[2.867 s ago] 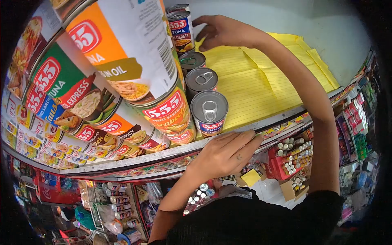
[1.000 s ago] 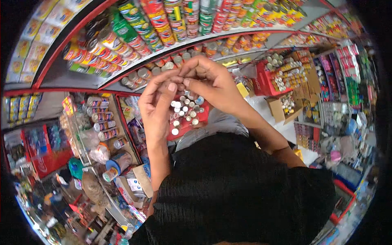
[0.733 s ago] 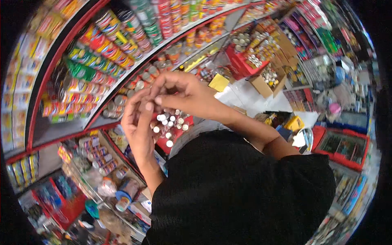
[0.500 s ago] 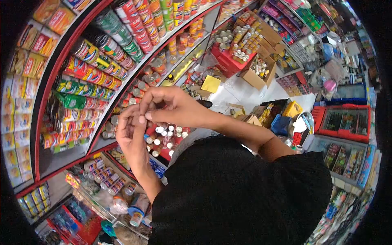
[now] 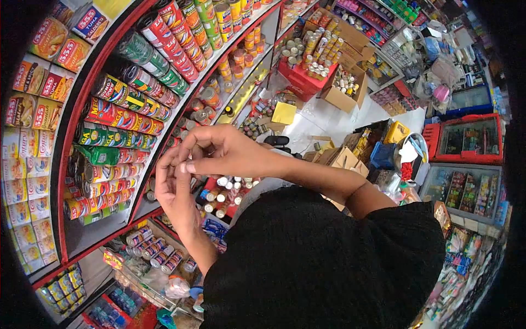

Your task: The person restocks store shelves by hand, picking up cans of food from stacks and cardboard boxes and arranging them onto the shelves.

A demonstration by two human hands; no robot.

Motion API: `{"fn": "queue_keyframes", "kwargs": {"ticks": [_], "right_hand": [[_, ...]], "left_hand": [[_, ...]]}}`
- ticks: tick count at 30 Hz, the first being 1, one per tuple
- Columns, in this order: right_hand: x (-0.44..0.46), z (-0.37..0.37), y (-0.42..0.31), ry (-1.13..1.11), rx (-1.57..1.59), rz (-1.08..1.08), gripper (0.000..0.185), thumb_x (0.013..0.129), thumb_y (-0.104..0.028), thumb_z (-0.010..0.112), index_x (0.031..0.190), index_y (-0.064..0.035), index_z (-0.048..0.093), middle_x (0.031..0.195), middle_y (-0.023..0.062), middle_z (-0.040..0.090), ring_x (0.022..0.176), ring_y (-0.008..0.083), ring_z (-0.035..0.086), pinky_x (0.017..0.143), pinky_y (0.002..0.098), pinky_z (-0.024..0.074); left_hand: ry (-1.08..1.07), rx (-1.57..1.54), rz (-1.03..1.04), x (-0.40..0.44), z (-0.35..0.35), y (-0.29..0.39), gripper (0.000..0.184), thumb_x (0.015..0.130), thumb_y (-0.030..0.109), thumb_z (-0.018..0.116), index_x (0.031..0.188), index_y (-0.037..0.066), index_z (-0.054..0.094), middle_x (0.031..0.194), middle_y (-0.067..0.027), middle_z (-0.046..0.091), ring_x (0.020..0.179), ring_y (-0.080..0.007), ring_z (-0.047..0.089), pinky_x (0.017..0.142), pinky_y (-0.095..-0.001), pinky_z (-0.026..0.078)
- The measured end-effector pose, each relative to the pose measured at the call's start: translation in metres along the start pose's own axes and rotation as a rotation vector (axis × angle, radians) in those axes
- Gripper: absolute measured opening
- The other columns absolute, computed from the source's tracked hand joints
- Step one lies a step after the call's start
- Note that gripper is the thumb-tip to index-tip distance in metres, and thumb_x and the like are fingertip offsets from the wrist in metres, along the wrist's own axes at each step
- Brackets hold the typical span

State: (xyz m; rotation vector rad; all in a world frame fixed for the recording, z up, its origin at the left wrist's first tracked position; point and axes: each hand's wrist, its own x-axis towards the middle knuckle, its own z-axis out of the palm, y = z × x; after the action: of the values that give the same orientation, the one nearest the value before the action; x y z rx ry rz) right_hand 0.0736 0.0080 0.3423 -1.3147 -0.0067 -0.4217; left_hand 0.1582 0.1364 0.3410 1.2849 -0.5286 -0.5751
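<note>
My left hand [image 5: 179, 193] is raised in front of the shelf, its thumb and fingers closed in a pinch. From the right, my right hand [image 5: 233, 152] reaches across with bent fingers, and its thumb tip meets the left thumb tip. Whatever lies between the fingertips, if anything, is too small or hidden to make out. Behind the hands, several cans [image 5: 222, 198] with pale tops stand on a red surface. Nearest to the left of the hands are stacked food cans [image 5: 118, 141] lying on their sides on a red-edged shelf [image 5: 60, 203].
Cardboard boxes [image 5: 346, 88] and a red Coca-Cola crate [image 5: 298, 82] loaded with cans are at the back. A yellow card [image 5: 284, 113] lies near loose cans on the floor. Red-framed display bins [image 5: 471, 137] line the right side. Lower left is a rack of cans [image 5: 156, 249].
The view has turned slightly, so the left shelf sits further right. My hands stay together with fingertips touching; the right hand sits slightly lower in view.
</note>
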Motion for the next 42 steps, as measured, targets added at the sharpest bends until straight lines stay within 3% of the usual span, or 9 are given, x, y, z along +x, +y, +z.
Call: {"fn": "queue_keyframes", "kwargs": {"ticks": [10,12,20,32,40,42], "right_hand": [[-0.003,0.010,0.008,-0.008,-0.035,-0.016,0.016,0.087,-0.013,0.062,0.100,-0.0030,0.059,0.080,-0.0024,0.055,0.068,0.0014,0.050,0.052,0.0166,0.0414],[-0.003,0.014,0.010,-0.001,0.112,0.064,0.016,0.089,-0.012,0.060,0.102,-0.0027,0.058,0.084,-0.0004,0.058,0.070,0.0024,0.054,0.054,0.0168,0.0427],[-0.003,0.016,0.017,-0.054,0.145,0.139,0.015,0.092,-0.012,0.055,0.103,-0.0019,0.056,0.086,0.0010,0.059,0.075,0.0045,0.056,0.060,0.0194,0.0447],[-0.007,0.016,0.036,-0.029,0.003,0.204,0.012,0.090,-0.009,0.057,0.096,0.0017,0.057,0.085,0.0028,0.060,0.077,0.0061,0.057,0.064,0.0213,0.0465],[-0.002,0.030,0.083,-0.113,-0.051,0.299,0.012,0.089,-0.009,0.057,0.096,0.0013,0.058,0.084,0.0028,0.060,0.079,0.0066,0.057,0.066,0.0215,0.0469],[-0.001,0.036,0.105,-0.173,-0.150,0.239,0.015,0.088,-0.011,0.059,0.097,0.0002,0.059,0.084,0.0022,0.062,0.078,0.0068,0.058,0.066,0.0221,0.0475]], "left_hand": [[0.020,0.038,-0.005,-0.009,-0.009,-0.001,0.028,0.089,0.010,0.058,0.115,-0.001,0.053,0.100,-0.0073,0.061,0.084,-0.0095,0.056,0.070,-0.0227,0.044],[0.032,0.043,-0.001,-0.010,-0.010,-0.002,0.028,0.090,0.011,0.058,0.115,-0.001,0.053,0.100,-0.0072,0.061,0.083,-0.0095,0.056,0.070,-0.0226,0.044],[0.039,0.025,0.007,-0.015,-0.017,-0.006,0.026,0.090,0.014,0.057,0.112,-0.001,0.055,0.098,-0.0067,0.061,0.082,-0.0096,0.055,0.070,-0.0223,0.044],[0.258,0.055,-0.031,-0.028,-0.011,-0.026,0.023,0.092,0.013,0.055,0.110,0.000,0.058,0.090,-0.0027,0.060,0.071,-0.0060,0.051,0.063,-0.0191,0.041],[0.352,0.248,0.025,-0.046,-0.035,-0.052,0.021,0.093,0.012,0.051,0.108,-0.002,0.058,0.101,-0.0055,0.060,0.087,-0.0092,0.054,0.076,-0.0226,0.044],[0.466,0.310,0.023,-0.053,-0.046,-0.075,0.022,0.094,0.011,0.048,0.108,-0.003,0.058,0.103,-0.0077,0.059,0.092,-0.0131,0.056,0.083,-0.0262,0.044]]}}
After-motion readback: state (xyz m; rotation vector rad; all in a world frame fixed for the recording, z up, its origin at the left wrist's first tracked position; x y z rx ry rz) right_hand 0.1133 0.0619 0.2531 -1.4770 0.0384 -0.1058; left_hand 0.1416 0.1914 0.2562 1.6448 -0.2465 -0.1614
